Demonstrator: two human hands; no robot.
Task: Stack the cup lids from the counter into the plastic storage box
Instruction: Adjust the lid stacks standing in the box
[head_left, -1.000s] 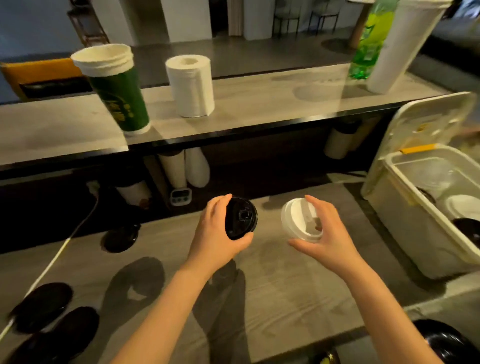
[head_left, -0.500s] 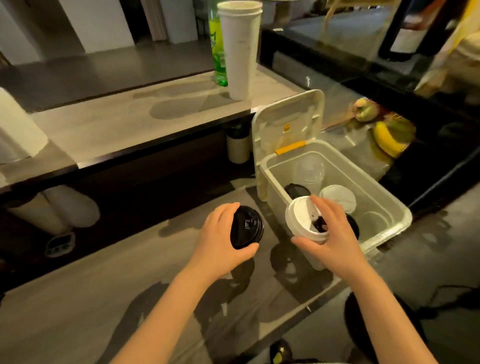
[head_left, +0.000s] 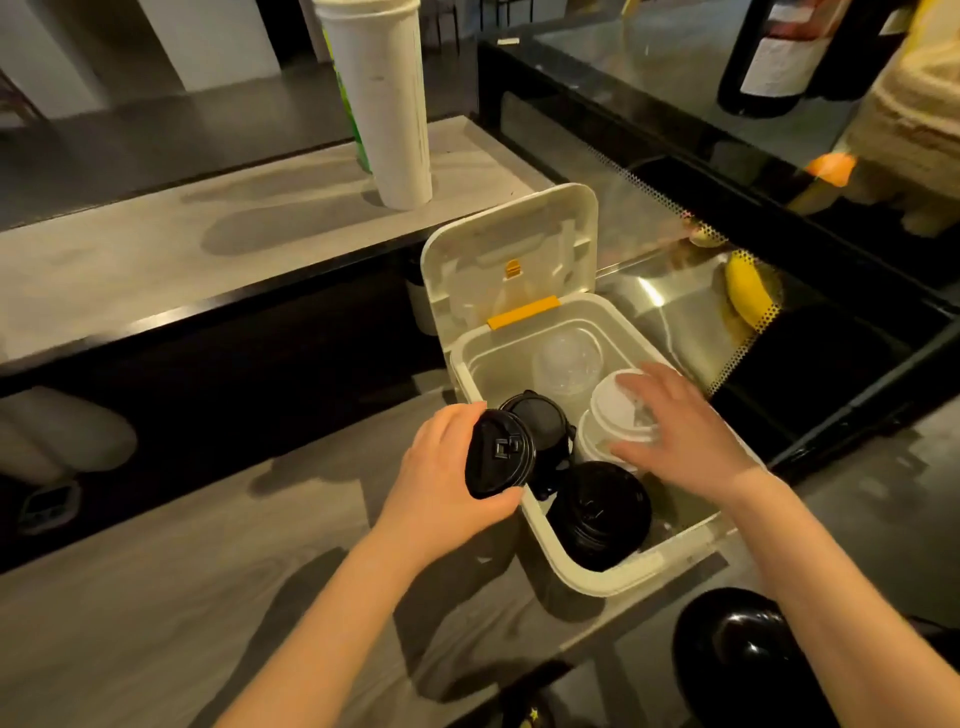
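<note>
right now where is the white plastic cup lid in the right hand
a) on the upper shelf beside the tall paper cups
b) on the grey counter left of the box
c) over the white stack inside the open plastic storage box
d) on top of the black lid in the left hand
c: the right hand holds the white plastic cup lid over the white stack inside the open plastic storage box, while the left hand holds the black lid at the box's left rim.

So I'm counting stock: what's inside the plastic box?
The storage box holds two black lid stacks, a white lid stack beneath the right hand, and clear lids. Counts stay hidden.
</note>
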